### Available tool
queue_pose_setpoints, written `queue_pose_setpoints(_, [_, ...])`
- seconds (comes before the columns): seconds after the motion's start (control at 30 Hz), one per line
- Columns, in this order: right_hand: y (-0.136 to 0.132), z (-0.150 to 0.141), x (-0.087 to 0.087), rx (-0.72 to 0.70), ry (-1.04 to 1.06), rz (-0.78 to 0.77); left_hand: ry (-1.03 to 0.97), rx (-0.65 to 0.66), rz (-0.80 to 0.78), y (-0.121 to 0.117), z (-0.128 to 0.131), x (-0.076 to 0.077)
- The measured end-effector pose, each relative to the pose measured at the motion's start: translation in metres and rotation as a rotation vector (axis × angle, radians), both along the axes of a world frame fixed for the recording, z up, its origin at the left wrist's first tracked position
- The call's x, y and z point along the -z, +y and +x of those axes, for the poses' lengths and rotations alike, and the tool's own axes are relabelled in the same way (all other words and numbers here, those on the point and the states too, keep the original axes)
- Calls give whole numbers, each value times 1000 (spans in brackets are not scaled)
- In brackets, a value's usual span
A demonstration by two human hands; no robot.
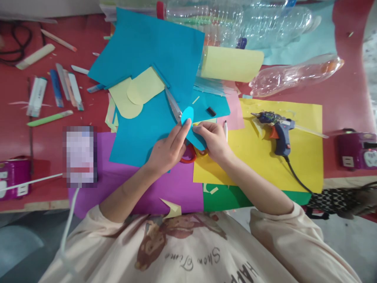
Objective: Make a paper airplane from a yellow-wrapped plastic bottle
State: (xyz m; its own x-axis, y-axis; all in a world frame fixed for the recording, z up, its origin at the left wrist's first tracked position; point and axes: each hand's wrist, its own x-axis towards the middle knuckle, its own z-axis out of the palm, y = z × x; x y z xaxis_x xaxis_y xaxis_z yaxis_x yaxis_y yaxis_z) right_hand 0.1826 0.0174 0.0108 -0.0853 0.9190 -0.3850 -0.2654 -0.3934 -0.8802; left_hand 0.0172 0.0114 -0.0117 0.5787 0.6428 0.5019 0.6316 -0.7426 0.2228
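Observation:
Between both hands is a small blue paper piece point(195, 138) with a rounded top end. My left hand point(171, 148) presses its fingers on the upper part of the piece. My right hand point(214, 142) pinches its right edge between thumb and fingers. Beneath them lie scissors point(174, 105), blades pointing up and left, with red-orange handle loops partly hidden by the hands. Blue paper point(138, 137) spreads under the scissors. Pale yellow rounded paper cut-outs point(145, 87) rest on it, left of the blades. A small black piece point(211, 111) sits just above my right hand.
A glue gun point(279, 131) lies on yellow paper point(250, 165) at right. Clear plastic bottles point(294, 76) stretch along the back. Markers point(55, 88) and a cabled phone point(79, 155) are at left. Purple paper point(141, 192) covers the near edge; scraps lie about.

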Motion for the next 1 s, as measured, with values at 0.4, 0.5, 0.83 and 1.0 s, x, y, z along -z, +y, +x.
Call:
queue_pose_setpoints(0.4, [-1,0,0,-7,-8,-6,37,-10,67,-1,1,-3])
queue_pose_setpoints(0.5, [0,0,0,-5,2,-8,51,6,55,-2,1,-3])
queue_pose_setpoints(0.83, [-7,6,-5,-51,-91,103,-349,6,-486,-1,-4,0])
queue_pose_setpoints(1.0, [-6,12,-7,30,-171,264,-614,43,-811,3,-6,-5])
